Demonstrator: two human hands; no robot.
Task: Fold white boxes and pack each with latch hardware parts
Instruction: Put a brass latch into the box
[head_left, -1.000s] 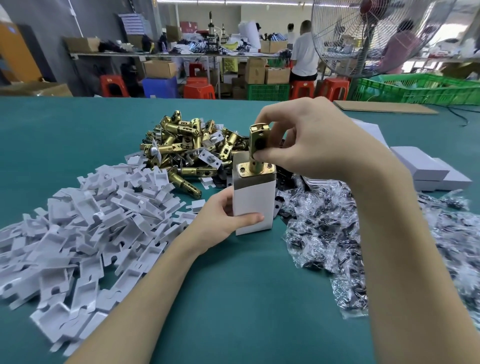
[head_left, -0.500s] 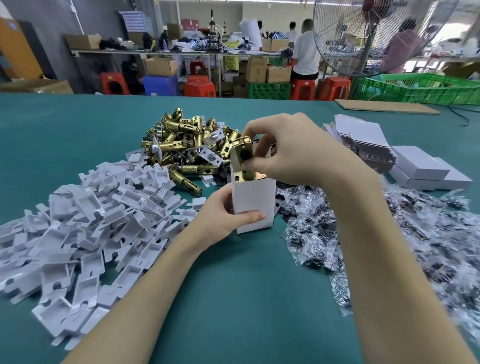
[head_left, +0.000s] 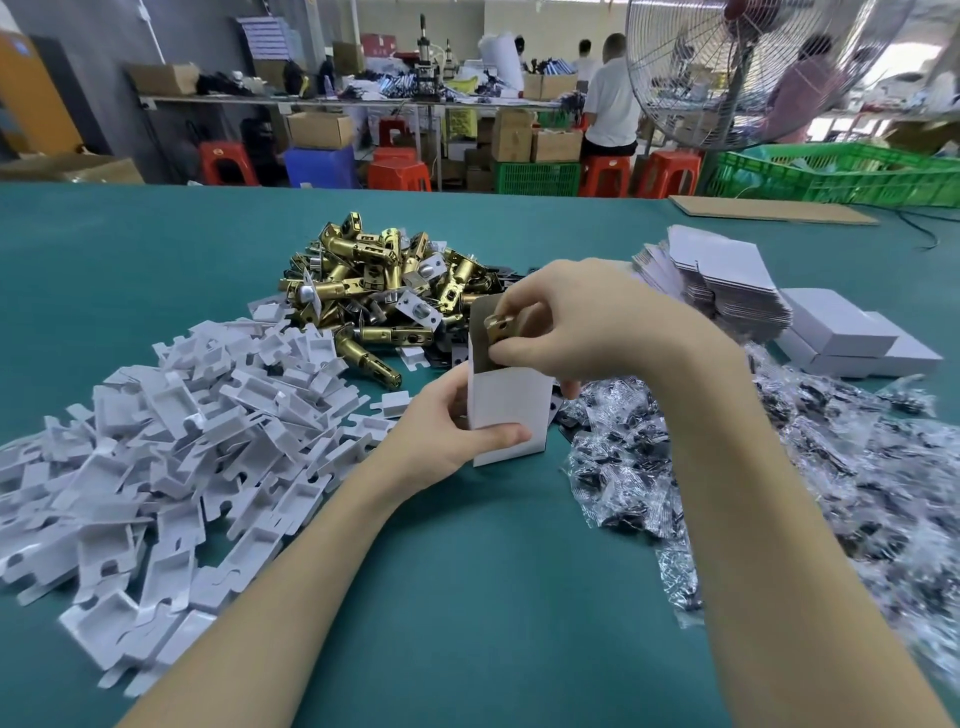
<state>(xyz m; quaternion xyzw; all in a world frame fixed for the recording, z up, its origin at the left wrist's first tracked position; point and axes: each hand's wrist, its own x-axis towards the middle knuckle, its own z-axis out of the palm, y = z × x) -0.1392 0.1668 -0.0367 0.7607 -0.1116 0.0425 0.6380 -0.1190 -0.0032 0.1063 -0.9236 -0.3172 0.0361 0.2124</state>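
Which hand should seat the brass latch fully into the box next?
Right. The right hand already pinches the brass latch at the box's open top; the left hand grips the white box, steadying it.

Factory packing floor. Indicated by: bulk heaps of brass latch parts (head_left: 384, 291), white die-cut card inserts (head_left: 171, 441) and bagged hardware (head_left: 810, 467) on green work table (head_left: 467, 597); stacked cartons (head_left: 511, 137), green plastic crates (head_left: 841, 174), industrial pedestal fan (head_left: 753, 73), seated workers (head_left: 610, 104) behind.

Head-worn camera looks forward and down, close over the green table (head_left: 467, 597).
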